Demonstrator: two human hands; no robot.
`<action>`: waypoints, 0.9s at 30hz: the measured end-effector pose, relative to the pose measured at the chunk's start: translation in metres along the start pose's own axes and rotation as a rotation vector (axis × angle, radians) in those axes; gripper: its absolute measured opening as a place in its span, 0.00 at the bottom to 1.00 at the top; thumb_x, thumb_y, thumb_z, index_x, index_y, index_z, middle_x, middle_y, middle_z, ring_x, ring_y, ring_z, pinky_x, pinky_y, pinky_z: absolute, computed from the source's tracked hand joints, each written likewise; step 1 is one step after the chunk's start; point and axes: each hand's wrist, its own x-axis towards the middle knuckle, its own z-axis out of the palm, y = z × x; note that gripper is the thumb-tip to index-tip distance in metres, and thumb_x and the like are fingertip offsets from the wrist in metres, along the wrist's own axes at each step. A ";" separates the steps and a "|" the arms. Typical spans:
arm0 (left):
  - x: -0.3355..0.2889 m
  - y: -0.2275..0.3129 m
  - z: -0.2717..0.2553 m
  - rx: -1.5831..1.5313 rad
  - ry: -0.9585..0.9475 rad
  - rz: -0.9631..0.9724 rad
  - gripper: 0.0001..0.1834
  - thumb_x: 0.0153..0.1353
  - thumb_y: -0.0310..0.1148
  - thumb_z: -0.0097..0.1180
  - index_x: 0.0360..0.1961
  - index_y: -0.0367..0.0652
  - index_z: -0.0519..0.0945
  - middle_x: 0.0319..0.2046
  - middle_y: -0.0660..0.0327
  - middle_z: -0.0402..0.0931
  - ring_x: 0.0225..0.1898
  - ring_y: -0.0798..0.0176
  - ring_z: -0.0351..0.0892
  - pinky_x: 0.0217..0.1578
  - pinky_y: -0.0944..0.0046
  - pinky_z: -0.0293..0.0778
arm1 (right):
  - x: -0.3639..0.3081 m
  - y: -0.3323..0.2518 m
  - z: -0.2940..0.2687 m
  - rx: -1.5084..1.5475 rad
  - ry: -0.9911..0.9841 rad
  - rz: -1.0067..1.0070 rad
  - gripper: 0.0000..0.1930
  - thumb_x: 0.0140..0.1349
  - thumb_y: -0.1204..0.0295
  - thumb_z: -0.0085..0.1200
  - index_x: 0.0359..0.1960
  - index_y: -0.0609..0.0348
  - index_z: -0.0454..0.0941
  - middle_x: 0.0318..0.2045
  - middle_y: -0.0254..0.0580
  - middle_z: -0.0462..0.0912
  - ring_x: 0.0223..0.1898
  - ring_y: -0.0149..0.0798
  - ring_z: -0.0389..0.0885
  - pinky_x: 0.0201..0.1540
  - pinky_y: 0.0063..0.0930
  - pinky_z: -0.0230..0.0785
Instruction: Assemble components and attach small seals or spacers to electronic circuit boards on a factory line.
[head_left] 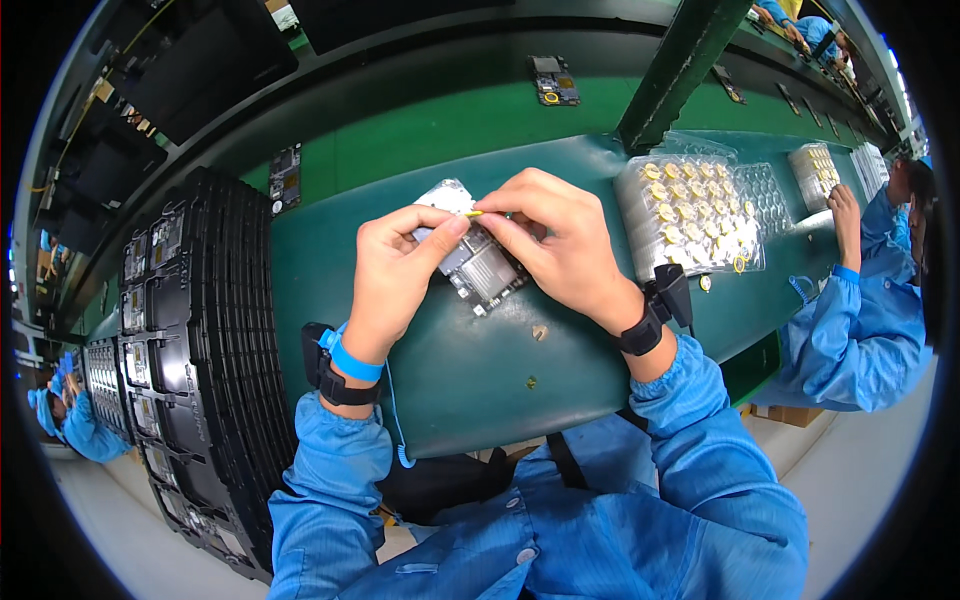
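Note:
Both hands meet over a circuit board (487, 272) with silver metal shields, which lies on the green mat. Thumb and forefinger of my left hand (398, 255) are pinched at one end of a small yellow part (474, 213). Its other end sits in the pinch of my right hand (562, 240). Seen edge-on, the part is mostly covered by fingertips; its exact kind cannot be made out. Beyond the fingers is a whitish piece (447, 196), partly hidden by my left hand.
Stacked clear trays (690, 215) of round yellow-rimmed parts stand on the right. Tall black trays (215, 350) holding boards rise at the left. A green post (680, 75) stands behind the mat. Another board (554, 81) lies on the far green strip. A co-worker's sleeve (850, 320) is at right.

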 end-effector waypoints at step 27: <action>-0.004 0.005 0.013 -0.154 0.055 -0.011 0.19 0.73 0.24 0.56 0.64 0.33 0.76 0.50 0.57 0.84 0.48 0.66 0.87 0.44 0.66 0.89 | -0.002 0.021 0.002 0.087 0.038 0.139 0.06 0.69 0.73 0.62 0.40 0.64 0.82 0.42 0.37 0.84 0.37 0.26 0.80 0.39 0.23 0.74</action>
